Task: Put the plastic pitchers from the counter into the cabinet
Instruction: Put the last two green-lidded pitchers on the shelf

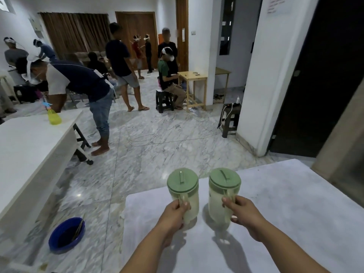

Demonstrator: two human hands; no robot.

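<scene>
left grip (pixel 175 211): wrapped on left pitcher (pixel 183 191) handle | right grip (pixel 241 210): wrapped on right pitcher (pixel 223 192) handle | both over table (pixel 295 203)

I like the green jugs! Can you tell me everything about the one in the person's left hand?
The see-through plastic pitcher with the round pale green lid looks pale and cloudy. A raised tab runs across the lid. It stands upright near the front left corner of the white counter; whether it rests there or is just lifted is unclear. The left hand grips its handle. A matching second pitcher stands beside it, apart, held by the right hand.
</scene>
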